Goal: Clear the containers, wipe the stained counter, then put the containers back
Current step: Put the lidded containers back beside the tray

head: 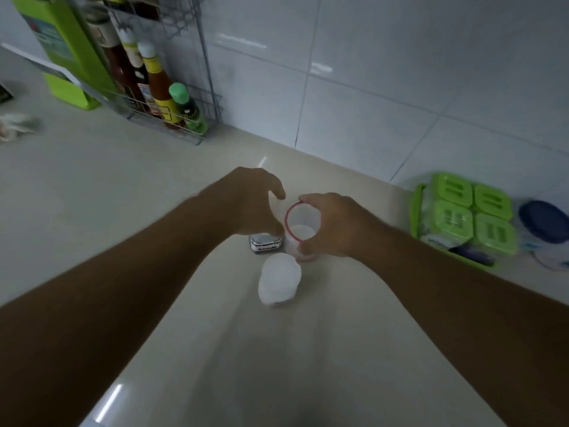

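A clear container with a red rim, holding white powder at its bottom, stands on the beige counter. My right hand wraps around it from the right. Just left of it stands a small dark jar with a black-and-white label. My left hand curls over the top of that jar, fingers bent around it; the jar's lid is hidden under the hand. A white lidded tub stands nearer to me, in front of both, untouched.
A wire rack with sauce bottles and a green-capped bottle stands at the back left beside a green box. At the right sits a green tray of green-lidded spice boxes and a blue-lidded tub. Tiled wall behind.
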{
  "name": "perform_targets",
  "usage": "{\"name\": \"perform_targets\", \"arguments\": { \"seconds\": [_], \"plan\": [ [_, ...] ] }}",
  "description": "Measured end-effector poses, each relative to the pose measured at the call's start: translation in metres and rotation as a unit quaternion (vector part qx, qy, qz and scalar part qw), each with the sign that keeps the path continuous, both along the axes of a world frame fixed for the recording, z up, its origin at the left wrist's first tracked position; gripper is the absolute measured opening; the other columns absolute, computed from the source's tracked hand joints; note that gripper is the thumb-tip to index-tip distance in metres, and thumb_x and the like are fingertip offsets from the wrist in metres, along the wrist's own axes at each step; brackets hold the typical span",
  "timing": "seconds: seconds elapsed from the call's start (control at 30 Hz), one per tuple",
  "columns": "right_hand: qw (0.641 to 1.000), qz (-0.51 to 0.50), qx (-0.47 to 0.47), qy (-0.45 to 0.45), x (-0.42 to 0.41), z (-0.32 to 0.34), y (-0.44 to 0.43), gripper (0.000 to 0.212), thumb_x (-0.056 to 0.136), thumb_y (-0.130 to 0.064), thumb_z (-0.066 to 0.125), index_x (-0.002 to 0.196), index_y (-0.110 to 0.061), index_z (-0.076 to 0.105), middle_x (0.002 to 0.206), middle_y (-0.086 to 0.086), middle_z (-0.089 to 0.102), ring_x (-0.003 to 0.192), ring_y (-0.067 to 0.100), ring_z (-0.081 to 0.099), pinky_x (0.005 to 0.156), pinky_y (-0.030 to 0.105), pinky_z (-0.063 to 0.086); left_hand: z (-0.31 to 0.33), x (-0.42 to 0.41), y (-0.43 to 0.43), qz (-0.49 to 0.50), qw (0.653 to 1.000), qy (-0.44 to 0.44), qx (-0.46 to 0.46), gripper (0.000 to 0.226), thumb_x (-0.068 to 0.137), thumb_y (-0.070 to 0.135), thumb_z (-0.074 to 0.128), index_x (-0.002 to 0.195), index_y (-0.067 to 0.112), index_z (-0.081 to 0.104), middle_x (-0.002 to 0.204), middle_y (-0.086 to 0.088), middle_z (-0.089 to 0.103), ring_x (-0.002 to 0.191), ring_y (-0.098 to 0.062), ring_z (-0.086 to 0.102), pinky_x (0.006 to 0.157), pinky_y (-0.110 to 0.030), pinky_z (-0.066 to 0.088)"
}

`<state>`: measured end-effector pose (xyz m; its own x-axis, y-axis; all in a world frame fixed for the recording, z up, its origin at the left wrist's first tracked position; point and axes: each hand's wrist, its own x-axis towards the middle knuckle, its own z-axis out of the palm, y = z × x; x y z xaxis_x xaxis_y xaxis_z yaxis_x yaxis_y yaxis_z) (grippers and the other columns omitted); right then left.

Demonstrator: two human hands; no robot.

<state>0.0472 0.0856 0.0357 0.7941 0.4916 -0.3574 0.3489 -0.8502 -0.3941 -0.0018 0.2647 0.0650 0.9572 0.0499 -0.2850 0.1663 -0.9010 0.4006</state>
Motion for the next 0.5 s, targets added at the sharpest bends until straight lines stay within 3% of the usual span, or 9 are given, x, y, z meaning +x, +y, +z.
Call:
{"name": "perform_targets", "arguments": {
  "seconds": [0.23,0.5],
  "plan": [
    [0.998,-0.01,-0.016,-0.059,-0.009,0.014,-0.039,0.102,0.062,-0.048,0.086,0.151,-0.028,0.041,0.143,0.002,0.053,0.133,0.025,0.045,0.106,0.041,0.045,0.004,0.01,-0.02,-0.026,0.998,-0.041,0.047,0.042,0.06,0.029,0.083,0.098,0.03,0.065,0.096,0.013,0.049,0.094,-0.011,0.045,0.079,-0.026,0.039],
    [0.988,-0.11,-0.002,-0.108,-0.019,0.048,-0.248,0.092,0.058,-0.049,0.086,0.139,-0.024,0.05,0.13,-0.001,0.053,0.123,0.022,0.045,0.104,0.033,0.04,0.054,0.026,-0.179,-0.104,0.99,-0.089,0.036,0.04,0.06,0.029,0.077,0.098,0.034,0.066,0.082,0.016,0.057,0.08,-0.013,0.056,0.069,-0.026,0.046]
  ]
}}
